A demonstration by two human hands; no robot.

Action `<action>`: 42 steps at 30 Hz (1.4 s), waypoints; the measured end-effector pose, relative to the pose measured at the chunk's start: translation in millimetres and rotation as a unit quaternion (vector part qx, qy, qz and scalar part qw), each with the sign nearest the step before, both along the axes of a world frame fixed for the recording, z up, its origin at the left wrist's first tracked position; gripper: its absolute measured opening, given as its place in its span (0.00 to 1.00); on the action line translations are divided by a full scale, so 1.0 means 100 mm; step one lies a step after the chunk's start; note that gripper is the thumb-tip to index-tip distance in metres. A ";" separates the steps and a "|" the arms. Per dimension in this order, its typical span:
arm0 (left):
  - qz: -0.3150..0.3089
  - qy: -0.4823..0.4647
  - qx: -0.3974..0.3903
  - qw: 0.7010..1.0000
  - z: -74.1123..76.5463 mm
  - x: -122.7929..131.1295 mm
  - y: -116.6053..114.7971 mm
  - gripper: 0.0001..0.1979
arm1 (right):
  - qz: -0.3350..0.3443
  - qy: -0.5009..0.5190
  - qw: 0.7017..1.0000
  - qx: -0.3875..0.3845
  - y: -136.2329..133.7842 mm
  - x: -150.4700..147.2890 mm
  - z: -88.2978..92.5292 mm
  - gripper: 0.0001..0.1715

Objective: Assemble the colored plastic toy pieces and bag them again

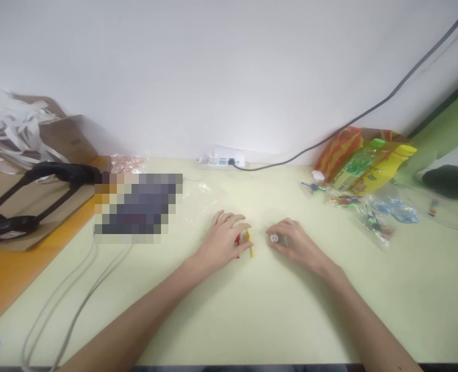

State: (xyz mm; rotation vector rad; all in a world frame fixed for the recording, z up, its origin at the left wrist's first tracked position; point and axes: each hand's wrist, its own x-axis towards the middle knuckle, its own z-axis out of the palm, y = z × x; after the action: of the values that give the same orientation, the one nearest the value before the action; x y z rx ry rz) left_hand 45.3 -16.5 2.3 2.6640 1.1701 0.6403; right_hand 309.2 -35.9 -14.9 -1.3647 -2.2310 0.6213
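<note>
Nearest me, on the left, pale cables [76, 316] loop over the pale green surface [252, 320]. Ahead of them, my left hand [221, 238] pinches a small red-and-yellow piece [251, 248] between thumb and fingers, just above or on the surface; I cannot tell which. Facing it across a narrow gap, my right hand [295, 242] has its thumb and fingers closed around a small clear piece [274, 238] with a round white end. The two pieces are near each other but apart. Off to my right lie clear packets [380, 226] of small coloured parts. To my left is a pixelated dark device [143, 204], with a crumpled clear wrapper [201, 199] beside it. Farthest back, a white power strip [219, 161] sits by the wall [221, 77].
</note>
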 end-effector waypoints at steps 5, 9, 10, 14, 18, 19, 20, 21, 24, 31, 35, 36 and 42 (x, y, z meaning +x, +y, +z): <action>-0.074 -0.048 0.044 0.995 0.07 0.03 -0.01 0.18 | -0.023 0.094 0.994 -0.055 -0.05 -0.05 0.11 0.18; -0.174 -0.058 0.117 0.976 0.10 0.12 -0.06 0.18 | -0.007 0.251 0.951 -0.182 -0.15 -0.13 0.28 0.34; -0.186 -0.055 0.127 0.973 0.09 0.14 -0.07 0.17 | 0.003 0.274 0.939 -0.206 -0.17 -0.15 0.30 0.36; -0.210 -0.051 0.150 0.965 0.08 0.19 -0.06 0.09 | 0.019 0.304 0.916 -0.261 -0.21 -0.25 0.31 0.41; -0.217 -0.087 0.164 0.958 0.07 0.20 -0.02 0.04 | 0.004 0.293 0.934 -0.203 -0.15 -0.11 0.27 0.37; -0.215 -0.101 0.166 0.957 0.06 0.20 -0.01 0.05 | -0.016 0.277 0.946 -0.166 -0.13 -0.03 0.26 0.31; -0.209 -0.119 0.167 0.956 0.04 0.20 -0.01 0.05 | -0.049 0.251 0.959 -0.125 -0.10 0.07 0.26 0.23; -0.200 -0.141 0.168 0.955 0.03 0.20 -0.02 0.05 | -0.089 0.208 0.970 -0.088 -0.08 0.17 0.26 0.20; -0.181 -0.207 0.171 0.946 -0.04 0.20 -0.09 0.04 | -0.126 0.102 0.986 -0.051 -0.03 0.45 0.22 0.21; -0.175 -0.214 0.196 0.941 -0.07 0.14 -0.18 0.07 | -0.062 0.078 0.990 -0.097 0.00 0.50 0.08 0.20; -0.160 -0.219 0.177 0.946 -0.08 0.13 -0.16 0.09 | -0.064 0.077 0.990 -0.103 0.02 0.46 0.06 0.21; -0.156 -0.223 0.166 0.948 -0.09 0.13 -0.15 0.08 | -0.065 0.077 0.990 -0.103 0.02 0.46 0.05 0.21; -0.145 -0.236 0.124 0.953 -0.10 0.11 -0.16 0.04 | -0.054 0.063 0.991 -0.103 0.01 0.44 0.05 0.19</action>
State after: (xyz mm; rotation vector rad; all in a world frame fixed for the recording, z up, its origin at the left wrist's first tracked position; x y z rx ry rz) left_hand 56.5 -32.4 -7.6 2.5723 0.5905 1.3412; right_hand 353.6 -34.6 -9.7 -1.4901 -2.0223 0.8940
